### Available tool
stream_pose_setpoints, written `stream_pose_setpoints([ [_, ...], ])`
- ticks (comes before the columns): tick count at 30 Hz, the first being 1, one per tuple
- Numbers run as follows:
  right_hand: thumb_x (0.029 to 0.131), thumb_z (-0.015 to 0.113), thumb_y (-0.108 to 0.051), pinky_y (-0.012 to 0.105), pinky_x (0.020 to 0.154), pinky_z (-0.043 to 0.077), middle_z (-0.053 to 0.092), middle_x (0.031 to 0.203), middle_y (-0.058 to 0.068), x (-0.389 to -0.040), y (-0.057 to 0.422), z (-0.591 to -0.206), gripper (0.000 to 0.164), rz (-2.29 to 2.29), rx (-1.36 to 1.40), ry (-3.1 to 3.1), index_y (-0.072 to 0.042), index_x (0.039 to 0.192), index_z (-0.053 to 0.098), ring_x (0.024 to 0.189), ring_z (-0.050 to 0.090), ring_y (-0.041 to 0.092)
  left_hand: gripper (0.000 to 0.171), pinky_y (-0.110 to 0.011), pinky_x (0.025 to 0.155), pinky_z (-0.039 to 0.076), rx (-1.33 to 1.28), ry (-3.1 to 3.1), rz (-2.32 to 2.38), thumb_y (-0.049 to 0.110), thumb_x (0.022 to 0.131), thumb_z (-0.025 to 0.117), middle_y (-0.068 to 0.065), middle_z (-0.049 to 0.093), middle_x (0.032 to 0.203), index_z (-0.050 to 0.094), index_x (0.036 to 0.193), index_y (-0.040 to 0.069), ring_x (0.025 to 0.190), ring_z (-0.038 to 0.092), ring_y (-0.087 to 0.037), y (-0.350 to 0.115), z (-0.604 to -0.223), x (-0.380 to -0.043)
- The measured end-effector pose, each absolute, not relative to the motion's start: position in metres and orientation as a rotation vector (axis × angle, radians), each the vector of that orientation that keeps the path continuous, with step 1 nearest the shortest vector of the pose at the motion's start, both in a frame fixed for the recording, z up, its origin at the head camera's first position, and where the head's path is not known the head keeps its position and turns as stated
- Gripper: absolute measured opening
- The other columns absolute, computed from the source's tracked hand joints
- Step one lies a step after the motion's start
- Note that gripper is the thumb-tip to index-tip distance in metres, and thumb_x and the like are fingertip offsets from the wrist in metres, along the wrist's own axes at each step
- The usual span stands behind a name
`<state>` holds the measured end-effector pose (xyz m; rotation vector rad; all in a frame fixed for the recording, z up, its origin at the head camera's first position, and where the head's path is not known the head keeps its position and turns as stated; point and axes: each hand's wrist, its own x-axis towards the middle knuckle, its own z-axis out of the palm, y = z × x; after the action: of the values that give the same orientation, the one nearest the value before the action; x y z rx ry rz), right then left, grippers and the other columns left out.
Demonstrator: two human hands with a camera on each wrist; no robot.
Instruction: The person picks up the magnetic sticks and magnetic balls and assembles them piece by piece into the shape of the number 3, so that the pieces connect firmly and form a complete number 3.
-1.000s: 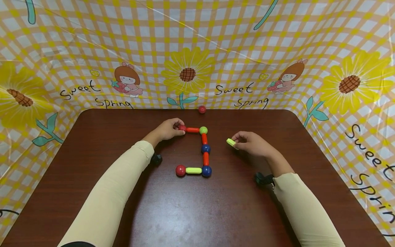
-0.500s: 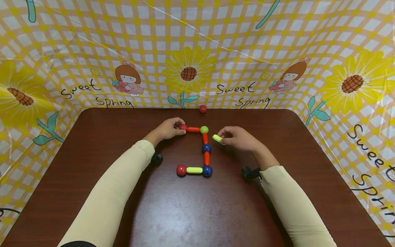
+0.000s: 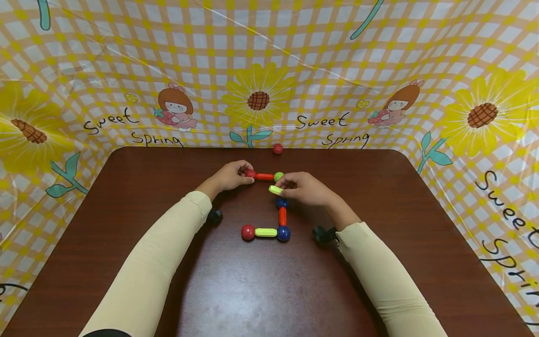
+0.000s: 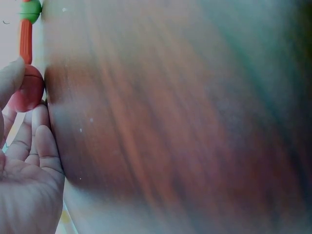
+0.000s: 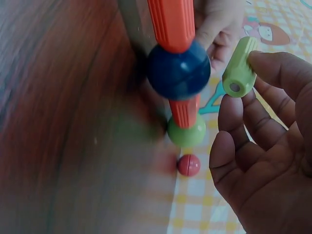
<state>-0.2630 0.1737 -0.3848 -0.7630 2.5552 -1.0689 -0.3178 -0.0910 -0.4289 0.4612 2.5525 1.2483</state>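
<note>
My left hand (image 3: pixel 229 177) pinches a red ball (image 4: pixel 29 90) at the far left end of a joined chain of balls and rods. From that ball an orange-red rod (image 3: pixel 265 177) runs to a green ball (image 3: pixel 278 177). Between thumb and fingers my right hand (image 3: pixel 309 189) holds a yellow-green magnetic rod (image 5: pixel 241 68), a round metal spot showing in its end. In the head view it passes over the chain's right side, covering the rod below the green ball. A blue ball (image 5: pixel 179 70) sits beside that hand in the right wrist view.
Nearer the front, another orange-red rod (image 3: pixel 282 216) leads to a second blue ball (image 3: pixel 283 233), then a yellow-green rod (image 3: pixel 266 232) and a red ball (image 3: pixel 248 232). One loose red ball (image 3: pixel 277 148) lies at the table's back edge, by the checked cloth (image 3: pixel 202 56).
My right hand has moved left with the yellow-green rod, from the table's right side to over the chain. The left hand stays on its red ball.
</note>
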Motion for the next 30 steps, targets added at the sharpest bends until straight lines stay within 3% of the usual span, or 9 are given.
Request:
stream_pose_setpoints([
  [18, 0.093, 0.070, -0.014, 0.032, 0.070, 0.044, 0.062, 0.086, -0.002, -0.265, 0.151, -0.397, 0.010, -0.943, -0.832, 2.513, -0.017, 0.102, 0.072, 0.079, 0.053, 0.017, 0.031, -0.033, 0.088, 0.044, 0.474, 2.546, 1.254, 0.020, 0.093, 0.073, -0.007, 0.059, 0.110, 0.060, 0.119, 0.007, 0.099, 0.054, -0.022, -0.092, -0.431, -0.319],
  [30, 0.093, 0.070, -0.011, 0.032, 0.073, 0.046, 0.062, 0.084, -0.002, -0.266, 0.148, -0.404, 0.011, -0.949, -0.853, 2.495, -0.013, 0.103, 0.071, 0.079, 0.056, 0.016, 0.031, -0.033, 0.088, 0.044, 0.461, 2.540, 1.253, 0.020, 0.093, 0.072, -0.007, 0.059, 0.112, 0.060, 0.119, 0.008, 0.100, 0.053, -0.021, -0.092, -0.429, -0.319],
])
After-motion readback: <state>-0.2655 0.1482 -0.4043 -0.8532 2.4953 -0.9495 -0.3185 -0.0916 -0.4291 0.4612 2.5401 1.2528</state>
